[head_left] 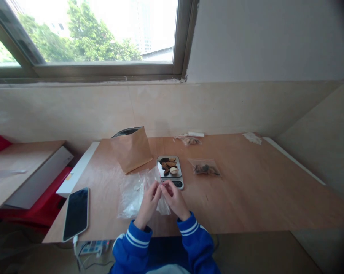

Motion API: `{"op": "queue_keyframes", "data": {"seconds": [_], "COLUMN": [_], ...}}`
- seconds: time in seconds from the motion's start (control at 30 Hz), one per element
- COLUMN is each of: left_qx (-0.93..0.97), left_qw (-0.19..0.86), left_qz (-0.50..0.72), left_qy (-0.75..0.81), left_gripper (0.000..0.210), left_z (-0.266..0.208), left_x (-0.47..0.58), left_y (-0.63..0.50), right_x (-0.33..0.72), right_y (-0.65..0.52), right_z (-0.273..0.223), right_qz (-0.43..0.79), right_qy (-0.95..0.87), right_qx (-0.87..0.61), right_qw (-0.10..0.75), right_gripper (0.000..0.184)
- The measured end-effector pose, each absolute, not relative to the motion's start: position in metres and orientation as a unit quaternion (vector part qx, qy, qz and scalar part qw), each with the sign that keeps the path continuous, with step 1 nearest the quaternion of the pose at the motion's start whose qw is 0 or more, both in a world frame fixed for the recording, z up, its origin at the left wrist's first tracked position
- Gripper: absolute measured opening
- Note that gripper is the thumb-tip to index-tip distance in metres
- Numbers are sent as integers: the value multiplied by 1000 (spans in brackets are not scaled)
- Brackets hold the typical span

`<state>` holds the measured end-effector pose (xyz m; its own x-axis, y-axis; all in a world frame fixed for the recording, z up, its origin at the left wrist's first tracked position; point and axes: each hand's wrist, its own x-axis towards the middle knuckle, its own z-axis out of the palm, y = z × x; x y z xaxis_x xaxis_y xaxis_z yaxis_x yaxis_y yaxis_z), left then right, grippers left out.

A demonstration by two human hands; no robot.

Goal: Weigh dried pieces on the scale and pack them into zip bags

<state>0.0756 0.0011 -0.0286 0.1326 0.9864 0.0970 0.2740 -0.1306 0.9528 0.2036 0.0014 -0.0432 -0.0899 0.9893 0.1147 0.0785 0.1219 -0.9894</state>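
My left hand (149, 203) and my right hand (174, 198) meet over the near middle of the wooden table (260, 190), both pinching the top edge of a small clear plastic bag (163, 205). A pile of more clear bags (132, 192) lies just left of my hands. Right behind my fingers stands a small kitchen scale (172, 173) with several dark and light brown pieces (169, 164) on its plate.
A brown paper bag (132, 150) stands open behind the pile. A filled clear bag (204, 168) lies right of the scale, another (190, 140) near the wall. A phone (76, 213) lies at the table's left front edge. A power strip (94, 247) sits below.
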Motion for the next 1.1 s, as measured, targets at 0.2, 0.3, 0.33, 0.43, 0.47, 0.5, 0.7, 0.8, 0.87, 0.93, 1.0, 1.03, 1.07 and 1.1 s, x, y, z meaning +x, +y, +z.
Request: {"op": "queue_keyframes", "data": {"seconds": [0.2, 0.3, 0.33, 0.43, 0.47, 0.5, 0.7, 0.8, 0.87, 0.93, 1.0, 1.03, 1.07, 1.1], "left_qx": [500, 503, 503, 501, 502, 502, 509, 515, 523, 536, 550, 555, 557, 558], "left_qw": [345, 337, 340, 348, 351, 354, 353, 346, 342, 331, 312, 303, 297, 295], "left_qz": [554, 555, 554, 553, 553, 554, 554, 545, 534, 520, 505, 501, 501, 505], "left_qy": [570, 570, 570, 568, 565, 563, 556, 564, 569, 577, 588, 591, 592, 589], "left_gripper": [42, 43, 43, 42, 42, 42, 41, 40, 38, 36, 34, 33, 32, 31], "left_z": [-23, -19, -18, -16, -15, -14, -9, -10, -12, -12, -11, -10, -8, -6], "left_x": [67, 60, 60, 62, 63, 64, 68, 68, 68, 70, 74, 76, 78, 80], "left_y": [8, 17, 20, 31, 34, 38, 52, 51, 49, 46, 44, 43, 43, 43], "right_x": [244, 262, 265, 270, 271, 271, 264, 261, 259, 257, 254, 252, 249, 247], "right_y": [15, 23, 28, 49, 57, 64, 78, 71, 64, 59, 55, 54, 53, 52], "right_z": [-60, -62, -62, -61, -62, -64, -74, -67, -52, -26, 6, 22, 36, 49], "right_qz": [422, 404, 378, 243, 197, 158, 84, 98, 114, 130, 138, 134, 132, 135], "right_qy": [-497, -565, -585, -635, -653, -670, -703, -685, -658, -629, -620, -631, -651, -681], "right_qx": [-538, -526, -528, -553, -561, -568, -603, -614, -610, -586, -547, -528, -509, -486], "right_qw": [534, 491, 486, 482, 469, 450, 369, 380, 426, 495, 545, 552, 548, 531], "right_gripper": [41, 39, 38, 37, 36, 35, 30, 27, 28, 32, 37, 38, 40, 41]}}
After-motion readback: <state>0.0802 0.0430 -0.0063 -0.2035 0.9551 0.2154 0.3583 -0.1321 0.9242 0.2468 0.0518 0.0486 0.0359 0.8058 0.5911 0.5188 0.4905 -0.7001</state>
